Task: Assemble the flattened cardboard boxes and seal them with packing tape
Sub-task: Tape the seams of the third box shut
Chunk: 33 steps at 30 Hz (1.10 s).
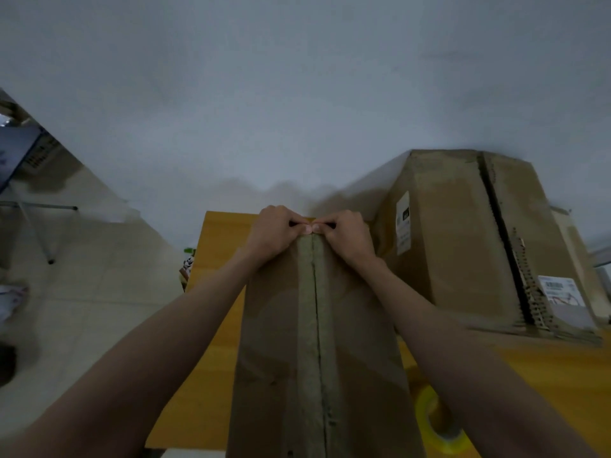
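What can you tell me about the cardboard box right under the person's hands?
The cardboard box is plain brown and stands on a yellow wooden table. Its two top flaps are folded shut and meet at a centre seam covered by a strip of tape running away from the camera. At the far edge, the left hand and right hand press their thumbs down on the end of the strip, fingers curled.

So it's a yellowish wood table (211, 325) with a taped box (317, 342), bigger torn box (463, 242), and yellow tape roll (436, 421) on it.
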{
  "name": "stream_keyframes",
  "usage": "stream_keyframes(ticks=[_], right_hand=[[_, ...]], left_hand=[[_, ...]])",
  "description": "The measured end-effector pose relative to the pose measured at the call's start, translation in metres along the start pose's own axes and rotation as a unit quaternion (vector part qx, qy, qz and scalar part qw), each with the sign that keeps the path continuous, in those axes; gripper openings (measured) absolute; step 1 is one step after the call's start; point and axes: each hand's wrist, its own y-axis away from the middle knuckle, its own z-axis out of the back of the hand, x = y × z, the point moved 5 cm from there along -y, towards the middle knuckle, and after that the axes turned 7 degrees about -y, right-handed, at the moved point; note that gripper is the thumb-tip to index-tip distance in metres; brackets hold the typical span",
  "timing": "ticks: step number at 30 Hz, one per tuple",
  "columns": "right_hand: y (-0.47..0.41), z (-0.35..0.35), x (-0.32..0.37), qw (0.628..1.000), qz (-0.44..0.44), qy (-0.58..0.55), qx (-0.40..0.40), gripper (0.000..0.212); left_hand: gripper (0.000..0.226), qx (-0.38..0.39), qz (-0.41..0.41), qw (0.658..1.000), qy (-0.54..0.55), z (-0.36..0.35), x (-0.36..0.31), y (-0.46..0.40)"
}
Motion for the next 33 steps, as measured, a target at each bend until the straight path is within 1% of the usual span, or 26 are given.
stream_keyframes(ticks=[3,5,6,8,10,11,14,17,19,21,25,27,30,33], right_hand=[[-0.002,0.007,0.010,0.999,0.034,0.004,-0.014,0.022],[0.003,0.006,0.009,0.998,0.044,0.040,0.023,0.035],[0.009,0.004,0.007,0.996,0.036,0.065,0.055,0.042],[0.027,-0.001,-0.001,0.988,0.012,0.108,0.109,0.050],[0.046,-0.004,-0.004,0.983,0.011,0.140,0.118,0.054],[0.055,-0.005,-0.003,0.981,0.021,0.159,0.110,0.056],[0.083,-0.012,0.009,0.969,0.077,0.211,0.102,0.056],[0.121,-0.029,0.013,0.961,0.091,0.230,0.122,0.057],[0.145,-0.042,0.013,0.956,0.095,0.247,0.123,0.059],[0.158,-0.052,0.014,0.949,0.100,0.278,0.110,0.060],[0.151,-0.057,0.014,0.940,0.093,0.309,0.111,0.060],[0.146,-0.056,0.015,0.941,0.088,0.306,0.110,0.059],[0.143,-0.053,0.020,0.953,0.079,0.271,0.114,0.058],[0.144,-0.040,0.025,0.970,0.072,0.218,0.076,0.052]], left_hand=[[0.020,-0.020,-0.016,1.000,-0.016,0.011,0.004,-0.002],[0.025,0.000,-0.004,0.997,-0.074,0.012,0.012,0.004],[0.032,0.024,0.001,0.994,-0.107,0.010,0.017,0.011],[0.052,0.078,-0.006,0.986,-0.145,0.002,0.024,0.036],[0.069,0.091,-0.030,0.982,-0.162,-0.006,0.023,0.064],[0.072,0.084,-0.046,0.981,-0.169,-0.008,0.019,0.078],[0.071,0.081,-0.104,0.975,-0.177,-0.017,0.003,0.117],[0.073,0.107,-0.134,0.967,-0.189,-0.031,-0.004,0.154],[0.073,0.096,-0.128,0.967,-0.198,-0.040,-0.006,0.173],[0.073,0.067,-0.115,0.968,-0.212,-0.045,-0.007,0.179],[0.072,0.053,-0.115,0.964,-0.236,-0.050,-0.006,0.170],[0.072,0.058,-0.117,0.963,-0.235,-0.050,-0.004,0.163],[0.074,0.067,-0.118,0.963,-0.231,-0.047,-0.005,0.160],[0.075,0.065,-0.113,0.970,-0.208,-0.038,-0.010,0.155]])
